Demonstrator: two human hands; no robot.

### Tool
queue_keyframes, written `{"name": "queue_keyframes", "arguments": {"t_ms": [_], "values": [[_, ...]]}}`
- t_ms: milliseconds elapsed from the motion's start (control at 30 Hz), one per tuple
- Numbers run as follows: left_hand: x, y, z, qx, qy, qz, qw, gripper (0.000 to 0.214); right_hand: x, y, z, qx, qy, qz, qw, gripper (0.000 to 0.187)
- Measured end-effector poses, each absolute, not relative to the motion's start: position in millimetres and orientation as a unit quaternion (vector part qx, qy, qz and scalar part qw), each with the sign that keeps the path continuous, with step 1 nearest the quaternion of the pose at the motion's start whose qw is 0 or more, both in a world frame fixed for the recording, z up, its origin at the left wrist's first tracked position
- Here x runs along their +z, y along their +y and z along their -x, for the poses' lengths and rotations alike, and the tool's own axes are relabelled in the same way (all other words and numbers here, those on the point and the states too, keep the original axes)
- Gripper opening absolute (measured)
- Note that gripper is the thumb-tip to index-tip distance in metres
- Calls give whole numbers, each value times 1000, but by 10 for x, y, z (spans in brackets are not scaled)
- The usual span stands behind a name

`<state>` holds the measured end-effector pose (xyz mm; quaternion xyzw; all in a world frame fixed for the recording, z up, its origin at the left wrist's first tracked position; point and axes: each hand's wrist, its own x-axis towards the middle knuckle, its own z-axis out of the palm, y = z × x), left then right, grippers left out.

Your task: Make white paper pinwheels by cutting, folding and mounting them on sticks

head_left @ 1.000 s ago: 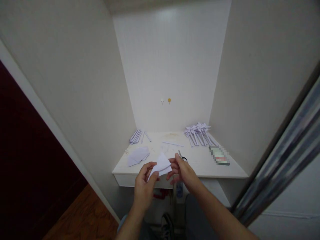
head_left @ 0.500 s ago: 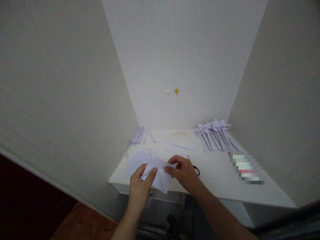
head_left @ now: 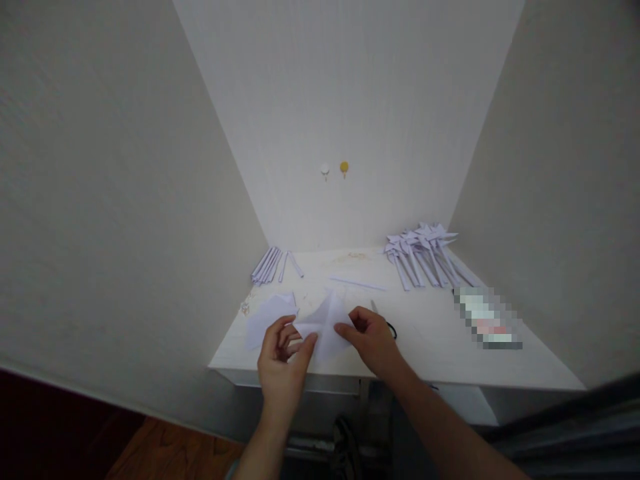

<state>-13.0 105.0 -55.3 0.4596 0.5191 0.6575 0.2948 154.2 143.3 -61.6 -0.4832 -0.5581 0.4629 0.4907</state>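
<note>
A creased white sheet of paper [head_left: 327, 327] is held up above the front of the desk, its fold lines crossing near the middle. My right hand [head_left: 373, 340] pinches its right side between thumb and fingers. At the left edge my left hand [head_left: 287, 350] has its thumb against the paper and its fingers curled, partly behind it. More white paper [head_left: 267, 320] lies flat on the desk beyond my left hand. Scissors [head_left: 391, 329] with a black handle lie behind my right hand, which hides part of them.
Several paper pinwheels [head_left: 423, 257] on rolled sticks lie at the back right. Rolled paper sticks [head_left: 267, 265] rest at the back left, and a single paper stick [head_left: 357, 283] in the middle. A blurred-out flat object [head_left: 487, 320] lies on the white desk [head_left: 430, 353] at right. Walls enclose three sides.
The paper has been turned and its creases now face up differently. My left fingers have loosened and shifted toward its edge. The camera view has tilted slightly.
</note>
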Motion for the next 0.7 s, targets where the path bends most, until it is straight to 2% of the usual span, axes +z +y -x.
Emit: {"name": "queue_keyframes", "arguments": {"t_ms": [100,200,333,467,600,700], "values": [[-586,1043,154,623,487,-433,431,50,-688,1394,-1544,494,-543,472,488,34],[-614,1048,143,596,494,-402,489,51,-717,1332,-1492,508,-542,469,477,36],[-627,1037,102,588,512,-396,485,43,-700,1275,-1456,491,-563,492,447,37],[-598,1036,174,588,539,-393,458,44,-664,1266,-1656,426,-601,559,380,30],[-535,1021,351,603,564,-387,410,42,-685,1359,-2024,290,-606,692,263,22],[-483,980,458,601,574,-395,392,40,-733,1502,-2198,237,-599,751,143,26]]}}
